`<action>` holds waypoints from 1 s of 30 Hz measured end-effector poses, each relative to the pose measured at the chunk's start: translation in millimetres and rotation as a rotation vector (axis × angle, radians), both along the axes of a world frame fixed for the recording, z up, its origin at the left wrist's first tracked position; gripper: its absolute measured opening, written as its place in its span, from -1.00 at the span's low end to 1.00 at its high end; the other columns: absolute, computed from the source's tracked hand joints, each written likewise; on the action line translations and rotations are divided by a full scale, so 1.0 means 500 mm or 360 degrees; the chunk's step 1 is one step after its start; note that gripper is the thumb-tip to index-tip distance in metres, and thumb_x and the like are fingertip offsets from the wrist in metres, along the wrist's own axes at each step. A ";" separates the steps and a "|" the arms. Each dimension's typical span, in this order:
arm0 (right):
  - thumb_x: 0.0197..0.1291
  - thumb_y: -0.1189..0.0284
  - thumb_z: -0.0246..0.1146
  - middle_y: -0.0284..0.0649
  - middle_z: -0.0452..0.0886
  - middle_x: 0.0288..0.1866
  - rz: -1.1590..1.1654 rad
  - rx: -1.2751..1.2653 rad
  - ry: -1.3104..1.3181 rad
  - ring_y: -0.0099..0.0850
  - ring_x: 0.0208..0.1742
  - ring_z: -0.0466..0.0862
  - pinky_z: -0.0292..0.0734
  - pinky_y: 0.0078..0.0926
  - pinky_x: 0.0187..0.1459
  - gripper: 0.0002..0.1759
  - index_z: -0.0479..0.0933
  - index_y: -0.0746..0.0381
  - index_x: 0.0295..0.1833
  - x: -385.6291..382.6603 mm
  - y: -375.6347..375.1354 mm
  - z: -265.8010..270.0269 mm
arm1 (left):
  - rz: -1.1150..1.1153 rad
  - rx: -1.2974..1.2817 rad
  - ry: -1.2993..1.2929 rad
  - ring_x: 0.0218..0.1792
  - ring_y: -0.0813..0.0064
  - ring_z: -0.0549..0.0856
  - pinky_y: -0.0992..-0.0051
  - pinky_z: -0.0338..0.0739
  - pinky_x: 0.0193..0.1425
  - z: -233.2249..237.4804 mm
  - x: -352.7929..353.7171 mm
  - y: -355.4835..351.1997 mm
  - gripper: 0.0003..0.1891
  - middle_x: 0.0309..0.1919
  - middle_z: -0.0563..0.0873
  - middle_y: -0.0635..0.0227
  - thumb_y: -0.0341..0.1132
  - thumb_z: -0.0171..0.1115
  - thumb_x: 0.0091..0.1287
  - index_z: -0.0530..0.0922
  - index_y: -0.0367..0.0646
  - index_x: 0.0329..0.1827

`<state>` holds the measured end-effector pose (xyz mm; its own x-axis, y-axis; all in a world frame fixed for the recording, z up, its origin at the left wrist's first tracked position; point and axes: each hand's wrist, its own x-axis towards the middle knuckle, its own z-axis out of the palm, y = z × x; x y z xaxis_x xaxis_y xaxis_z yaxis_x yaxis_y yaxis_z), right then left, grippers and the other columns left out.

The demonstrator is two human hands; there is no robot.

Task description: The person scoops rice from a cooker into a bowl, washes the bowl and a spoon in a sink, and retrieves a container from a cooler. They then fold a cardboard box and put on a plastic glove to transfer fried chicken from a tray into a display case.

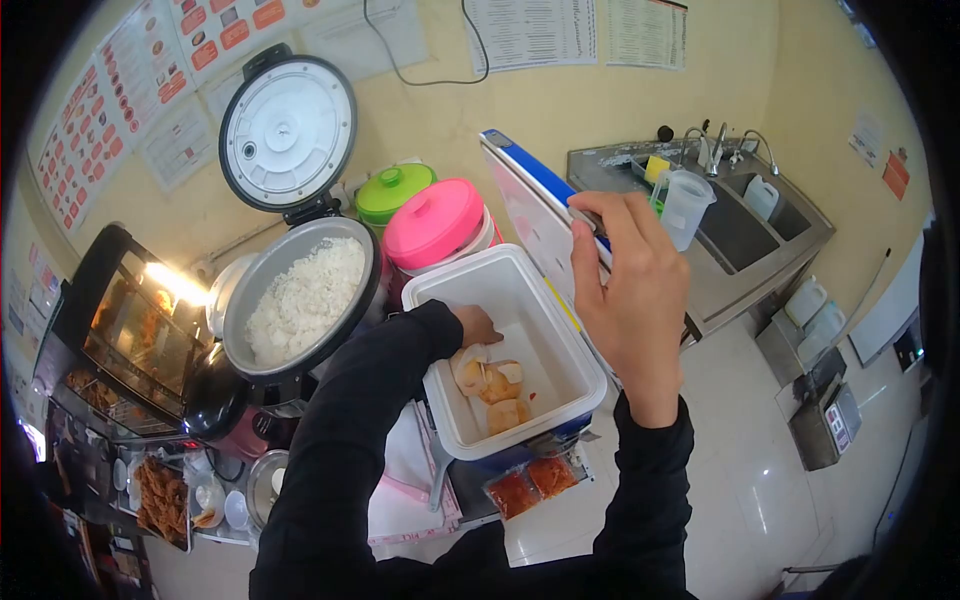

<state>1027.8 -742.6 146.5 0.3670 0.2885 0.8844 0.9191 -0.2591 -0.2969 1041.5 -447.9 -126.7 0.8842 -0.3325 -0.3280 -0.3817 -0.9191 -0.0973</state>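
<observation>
Left hand going into the cooler, right hand propping the lid.

The right hand [625, 290] is pinching the edge of the flat white, blue-rimmed lid [530, 215], thumb against fingers, keeping it upright. The left hand [476, 325] is dipping over the left wall of the smooth white plastic cooler [565, 345]. Its fingers are curling down out of sight, so I cannot tell their grip. Pale, rounded, glossy food pieces [497, 388] are lying in the cooler's near left corner, right under that hand. Beside it, fluffy rice [305, 295] is sitting in a round metal pot. The wall sheets' print is too small to read.
</observation>
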 end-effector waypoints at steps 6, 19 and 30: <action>0.16 0.55 0.16 -0.16 0.59 -0.25 0.0003 -0.0025 0.0030 -0.19 -0.28 0.64 0.51 -0.37 -0.28 -0.84 0.56 0.24 -0.14 -0.013 0.003 -0.003 | -0.0516 0.0283 -0.0218 -0.19 0.19 0.70 0.25 0.57 -0.14 -0.012 0.000 0.031 -0.76 -0.24 0.69 0.32 -0.33 0.22 0.11 0.61 0.07 -0.13; 0.04 0.71 0.16 -0.15 0.53 0.00 0.0209 -0.0609 -0.0229 -0.13 0.03 0.55 0.49 -0.26 0.01 -0.55 0.50 0.22 0.10 -0.214 0.068 -0.090 | 0.0930 -0.0800 -0.0967 -0.20 0.14 0.58 0.24 0.45 -0.20 0.447 -0.611 -0.095 -0.41 -0.28 0.55 0.20 -0.12 0.46 -0.12 0.47 -0.12 0.00; 0.04 0.73 0.10 -0.03 0.43 0.20 0.0024 -0.0898 -0.0298 -0.11 0.19 0.46 0.45 -0.29 0.11 -0.47 0.41 0.28 0.20 -0.313 0.110 -0.297 | 0.2693 -0.2626 -0.1945 -0.04 0.59 0.60 0.54 0.46 0.11 0.223 -1.531 -0.376 -0.47 -0.11 0.65 0.40 -0.45 0.45 0.04 0.48 -0.27 0.12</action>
<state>871.2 -687.4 -2.1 0.2114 0.7367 0.6423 0.9475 -0.3159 0.0504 276.2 -635.8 -15.2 0.0904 0.9844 -0.1506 -0.0690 0.1571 0.9852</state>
